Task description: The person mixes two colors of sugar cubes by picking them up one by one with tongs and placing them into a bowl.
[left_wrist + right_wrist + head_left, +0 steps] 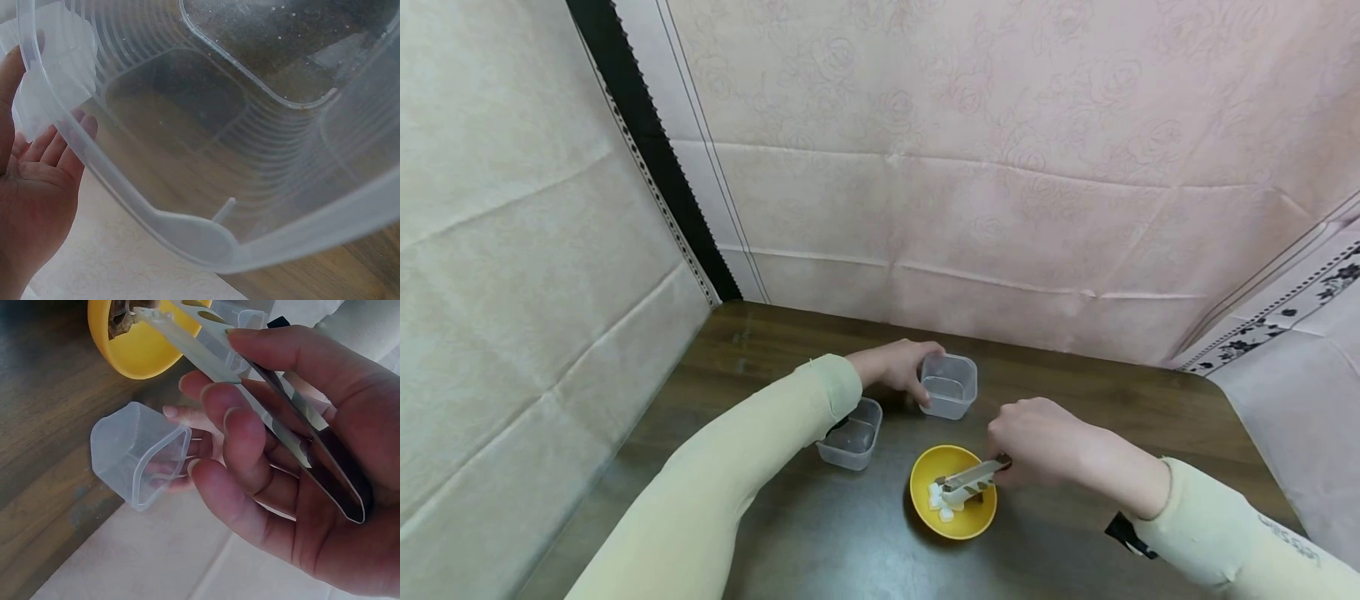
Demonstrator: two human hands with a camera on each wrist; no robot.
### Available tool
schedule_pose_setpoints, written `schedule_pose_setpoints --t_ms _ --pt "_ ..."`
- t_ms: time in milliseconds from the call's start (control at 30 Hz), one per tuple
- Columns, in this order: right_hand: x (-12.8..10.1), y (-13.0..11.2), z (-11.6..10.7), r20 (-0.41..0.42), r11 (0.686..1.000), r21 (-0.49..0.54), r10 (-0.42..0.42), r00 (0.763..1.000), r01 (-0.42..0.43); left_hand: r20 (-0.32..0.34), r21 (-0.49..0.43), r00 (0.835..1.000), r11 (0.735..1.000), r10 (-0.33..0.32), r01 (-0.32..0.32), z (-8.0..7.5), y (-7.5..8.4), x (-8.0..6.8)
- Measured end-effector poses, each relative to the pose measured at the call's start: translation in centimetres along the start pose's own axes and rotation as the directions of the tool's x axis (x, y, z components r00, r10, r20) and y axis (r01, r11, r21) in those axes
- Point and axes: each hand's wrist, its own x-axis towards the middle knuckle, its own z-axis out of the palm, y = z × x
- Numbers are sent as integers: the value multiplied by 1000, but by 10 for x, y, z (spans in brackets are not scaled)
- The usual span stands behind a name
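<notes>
tongs in the bowl, a hand on the far container

sleeves (715,492) in pale yellow fill the near edge of the head view, both arms reaching out over the dark wooden surface (1075,417). right hand (1045,442) has its grip closed round a pair of tongs (973,479) — fingers and thumb curl over the metal arms, and the pale tips dip into the yellow bowl (973,521), among small white pieces (936,498) and something brown. whether the tips pinch a piece cannot be told.

left hand (895,367) holds the far clear container (951,385) by its side, fingers wrapped along the wall; it stands upright on the surface, just behind the bowl. in the left wrist view the tub's ribbed wall and rim fill the frame, with the fingers (44,150) seen through the plastic.

near clear container (852,433) sits by the left forearm, apart from the bowl. pink fabric (1000,167) hangs behind.
</notes>
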Motion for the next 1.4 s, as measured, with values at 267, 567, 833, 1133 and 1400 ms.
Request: schedule_pose_setpoints --t_ms 267,567,833,1133,1400 --pt "-2 3 -3 -14 999 29 31 999 -30 -4 4 1000 1000 -2 2 1 0 0" --pt "-19 17 -8 -131 999 30 30 991 -26 1 13 1000 1000 2 -3 -1 0 0" --pt "-29 29 -5 -195 996 68 61 979 -48 6 26 1000 1000 9 -9 -1 2 -1" --pt "-39 41 7 -290 996 79 57 955 -35 11 3 1000 1000 -5 5 -2 4 -2" --pt "-47 47 18 -322 990 129 94 942 -55 26 11 1000 1000 -11 11 -2 5 -1"
